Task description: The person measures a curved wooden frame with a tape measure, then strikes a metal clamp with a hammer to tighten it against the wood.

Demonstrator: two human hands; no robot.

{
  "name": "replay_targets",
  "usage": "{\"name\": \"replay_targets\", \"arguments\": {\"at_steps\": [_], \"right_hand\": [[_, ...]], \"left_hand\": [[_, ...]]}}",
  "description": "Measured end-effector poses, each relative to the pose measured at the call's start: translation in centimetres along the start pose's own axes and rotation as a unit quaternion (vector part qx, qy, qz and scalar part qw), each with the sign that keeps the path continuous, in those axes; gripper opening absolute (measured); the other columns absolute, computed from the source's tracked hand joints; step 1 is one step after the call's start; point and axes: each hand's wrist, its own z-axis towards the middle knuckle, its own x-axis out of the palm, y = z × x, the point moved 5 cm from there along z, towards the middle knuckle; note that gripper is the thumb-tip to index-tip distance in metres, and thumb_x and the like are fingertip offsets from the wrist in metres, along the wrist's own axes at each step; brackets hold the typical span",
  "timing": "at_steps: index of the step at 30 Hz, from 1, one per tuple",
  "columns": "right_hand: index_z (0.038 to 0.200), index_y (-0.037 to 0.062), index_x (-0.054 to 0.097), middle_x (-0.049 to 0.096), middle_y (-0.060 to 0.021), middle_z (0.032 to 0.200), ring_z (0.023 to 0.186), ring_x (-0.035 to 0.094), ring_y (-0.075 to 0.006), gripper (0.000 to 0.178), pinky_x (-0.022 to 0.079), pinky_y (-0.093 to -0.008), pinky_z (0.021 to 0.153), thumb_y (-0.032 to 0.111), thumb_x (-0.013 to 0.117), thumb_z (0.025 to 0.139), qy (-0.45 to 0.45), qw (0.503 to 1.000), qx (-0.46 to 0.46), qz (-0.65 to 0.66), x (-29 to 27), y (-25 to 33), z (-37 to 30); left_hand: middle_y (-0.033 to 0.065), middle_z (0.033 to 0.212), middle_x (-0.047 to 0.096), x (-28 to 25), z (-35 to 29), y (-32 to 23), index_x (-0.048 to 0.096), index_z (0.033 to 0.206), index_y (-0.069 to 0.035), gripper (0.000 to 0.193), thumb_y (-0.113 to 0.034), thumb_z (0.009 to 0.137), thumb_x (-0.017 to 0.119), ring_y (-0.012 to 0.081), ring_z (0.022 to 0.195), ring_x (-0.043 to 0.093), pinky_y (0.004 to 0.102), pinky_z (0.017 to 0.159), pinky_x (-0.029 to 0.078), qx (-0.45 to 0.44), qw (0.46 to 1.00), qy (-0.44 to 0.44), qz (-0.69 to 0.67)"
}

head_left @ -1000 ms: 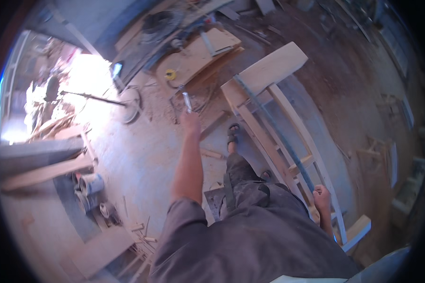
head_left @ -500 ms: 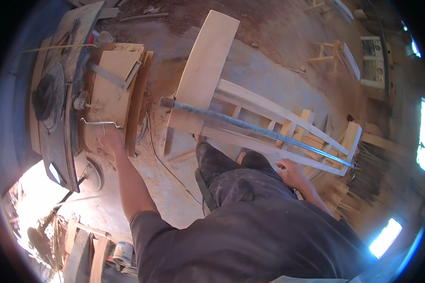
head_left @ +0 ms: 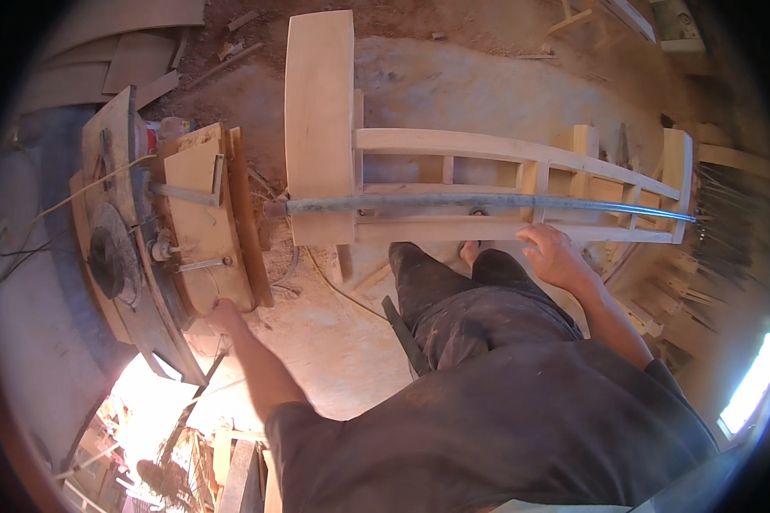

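Note wooden framework [head_left: 488, 146] across the upper centre and right of the frame, with metal pipe [head_left: 453, 202] lying lengthwise over it. Find right hand [head_left: 558, 256] loosely curled at its lower rail [head_left: 436, 229], left hand [head_left: 225, 317] at lower left, near metal rod [head_left: 204, 266]; cannot tell whether grasping anything with either grip.

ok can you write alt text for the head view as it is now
Seen from above, a person's right hand is at the near rail of a pale wooden frame, along which a long metal bar runs. The left hand is by a wooden board with a thin metal rod on it.
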Motion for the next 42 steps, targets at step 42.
{"name": "replay_targets", "arguments": {"at_steps": [42], "right_hand": [[0.115,0.0063,0.061,0.062,-0.0200,0.112,0.107,0.058,-0.0405,0.036,0.046,-0.0488,0.094,0.016,0.059,0.080,-0.120,0.981,0.152,-0.011,-5.7,-1.3,13.8]], "left_hand": [[0.0042,0.076,0.059,17.3,-23.8,-57.7,0.037,0.145,0.003,0.060,0.001,0.088,0.057,0.0070,0.063,0.053,0.0232,0.050,0.039,0.324,0.815,0.410,-0.251]]}}
